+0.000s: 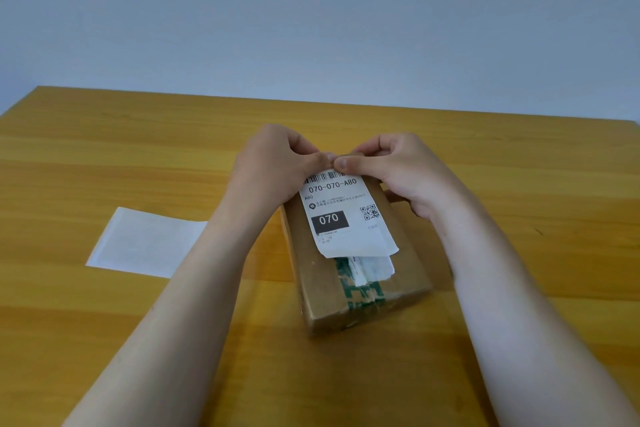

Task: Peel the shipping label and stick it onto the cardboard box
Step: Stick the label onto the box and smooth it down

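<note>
A brown cardboard box (360, 253) lies on a yellow wooden table (104, 156), its long side running away from the viewer and turned slightly to the right. On its top face lies a white shipping label (346, 215), printed side up, with a barcode at its far end, the code "070-070-A80", a dark block reading "070" and a QR code near its right edge. The label covers most of the far and middle part of the lid.

Both hands meet at the label's far edge. The left hand (273, 163) and the right hand (398, 170) are curled, thumbs tip to tip, each pinching the far edge of the label between thumb and fingers. The right hand's heel hangs over the box's far right corner. Whether the label is already stuck down flat cannot be told.

Below the label's near edge, a torn scrap of older white paper (372, 269) shows, lying over a strip of green-printed tape (362, 291) that runs down over the box's near end.

To the left of the box, apart from it, a blank white backing sheet (145, 243) lies flat on the table, partly hidden by the left forearm.
</note>
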